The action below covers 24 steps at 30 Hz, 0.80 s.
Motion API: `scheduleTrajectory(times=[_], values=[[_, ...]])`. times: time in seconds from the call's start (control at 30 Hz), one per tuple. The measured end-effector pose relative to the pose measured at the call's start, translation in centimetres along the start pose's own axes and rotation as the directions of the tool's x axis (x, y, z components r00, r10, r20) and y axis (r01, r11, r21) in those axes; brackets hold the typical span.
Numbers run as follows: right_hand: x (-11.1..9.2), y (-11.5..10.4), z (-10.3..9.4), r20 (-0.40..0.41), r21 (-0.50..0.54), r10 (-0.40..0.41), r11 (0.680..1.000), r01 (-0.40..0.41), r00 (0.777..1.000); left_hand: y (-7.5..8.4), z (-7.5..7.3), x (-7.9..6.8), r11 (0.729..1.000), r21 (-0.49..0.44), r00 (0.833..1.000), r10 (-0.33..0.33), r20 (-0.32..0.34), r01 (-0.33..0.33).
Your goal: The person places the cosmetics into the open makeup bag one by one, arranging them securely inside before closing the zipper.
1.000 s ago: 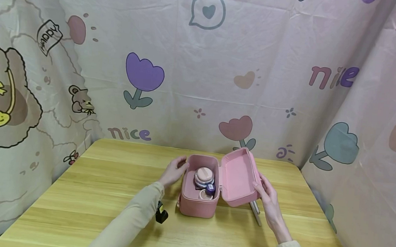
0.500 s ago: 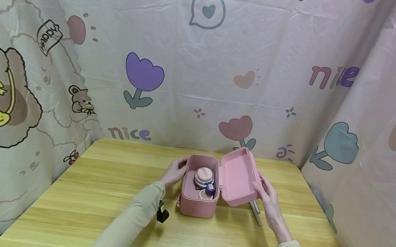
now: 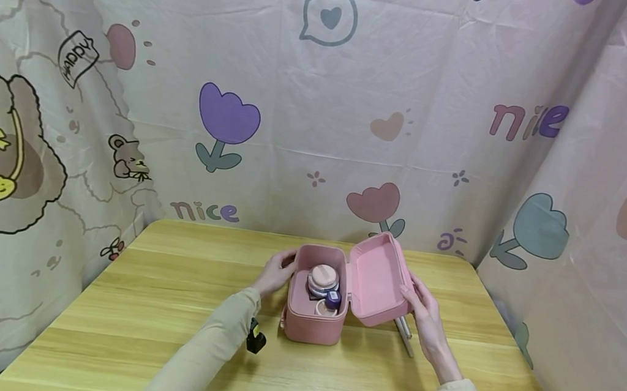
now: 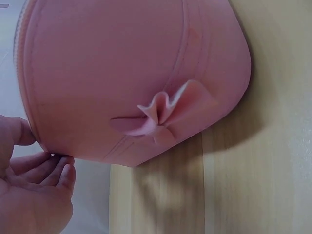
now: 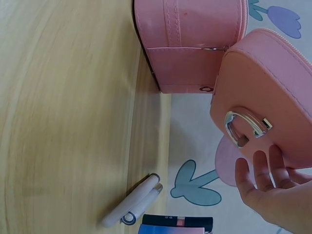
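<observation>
A pink makeup case (image 3: 314, 329) stands on the table with its lid (image 3: 377, 280) swung out to the right. Inside lie a stack of round compacts (image 3: 324, 276), a small purple-capped item (image 3: 333, 299) and another round compact (image 3: 326, 309). My left hand (image 3: 276, 273) holds the case at its back left rim, thumb and fingertips at the edge. A bow (image 4: 158, 124) decorates the wall near that hand. My right hand (image 3: 424, 315) grips the lid's right edge, thumb on the inner side; its fingers (image 5: 265, 170) lie against the outer face, beside the carry handle (image 5: 246, 126).
Slim pale tubes (image 5: 139, 200) lie on the wooden table (image 3: 203, 260) to the right of the case, partly under the lid in the head view. Beyond them, the right wrist view shows a black tube and a blue-pink box (image 5: 170, 229). A printed curtain (image 3: 321, 98) encloses the table.
The left fingers have settled slightly closer against the case's rim since a second ago. Lid, case and right hand look nearly unmoved.
</observation>
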State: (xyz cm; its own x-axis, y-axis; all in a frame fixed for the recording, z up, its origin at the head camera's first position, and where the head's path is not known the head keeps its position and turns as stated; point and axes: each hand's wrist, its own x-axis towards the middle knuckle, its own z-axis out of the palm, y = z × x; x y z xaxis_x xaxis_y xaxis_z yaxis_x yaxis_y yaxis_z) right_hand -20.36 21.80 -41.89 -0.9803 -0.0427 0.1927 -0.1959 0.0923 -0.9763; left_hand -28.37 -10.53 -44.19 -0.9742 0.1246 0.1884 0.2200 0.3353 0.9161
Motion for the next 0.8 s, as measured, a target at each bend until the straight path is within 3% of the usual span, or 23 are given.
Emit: scheduleTrajectory(times=[0.23,0.8], values=[[0.2,0.0,0.1,0.006,0.037,0.005,0.999,-0.006,1.000,-0.3,-0.2,-0.3,1.000,0.000,1.000,0.001,-0.005,-0.001],[1.3,-0.3,0.4,0.026,0.179,0.104,0.978,-0.107,0.994,-0.3,-0.4,-2.0,0.991,-0.128,0.998,0.039,-0.056,-0.046]])
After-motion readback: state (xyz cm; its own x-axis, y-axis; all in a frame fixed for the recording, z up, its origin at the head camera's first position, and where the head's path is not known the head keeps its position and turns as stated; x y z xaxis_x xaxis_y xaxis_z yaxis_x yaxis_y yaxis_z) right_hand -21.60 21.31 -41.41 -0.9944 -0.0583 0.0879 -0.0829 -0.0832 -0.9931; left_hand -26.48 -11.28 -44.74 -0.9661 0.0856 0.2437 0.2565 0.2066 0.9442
